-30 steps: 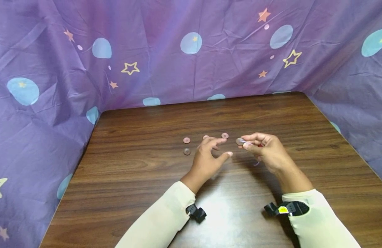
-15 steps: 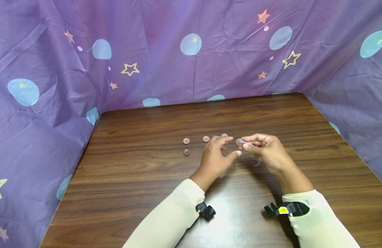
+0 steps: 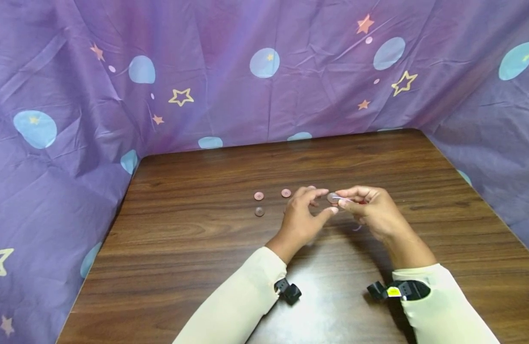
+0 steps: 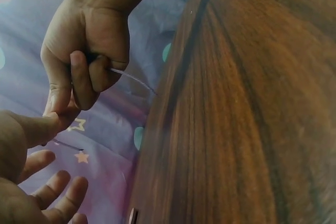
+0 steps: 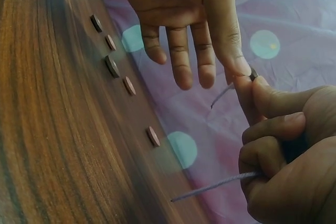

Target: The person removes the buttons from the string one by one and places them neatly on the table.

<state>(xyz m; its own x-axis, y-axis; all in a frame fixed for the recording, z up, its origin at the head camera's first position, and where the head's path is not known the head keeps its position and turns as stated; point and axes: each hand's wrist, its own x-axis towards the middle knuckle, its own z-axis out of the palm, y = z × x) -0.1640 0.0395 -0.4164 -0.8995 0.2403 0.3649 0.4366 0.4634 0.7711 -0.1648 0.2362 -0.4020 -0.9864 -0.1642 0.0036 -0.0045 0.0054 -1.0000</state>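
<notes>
In the head view my right hand [image 3: 374,210] pinches a greyish-brown button [image 3: 332,198] between thumb and index finger. A pale purple string [image 5: 223,183] comes out of its curled fingers. A short end of string [image 5: 223,94] also hangs from the button's other side in the right wrist view. My left hand [image 3: 301,215] has its thumb and index fingertips at the button's edge, one on each side. Its remaining fingers [image 5: 180,61] stay spread and loose. Edge-on between both hands' fingertips, the button is mostly covered in the wrist views.
On the brown wood-grain table [image 3: 195,267] lie several loose buttons: a pink one [image 3: 259,196], another pink one [image 3: 286,193] and a brown one [image 3: 259,211] left of my hands, with others partly behind my left hand. A purple patterned cloth [image 3: 230,95] hangs around the table.
My left hand has moved right, from over the loose buttons to the held button, its thumb and index finger coming slightly closer together. My right hand has stayed nearly still.
</notes>
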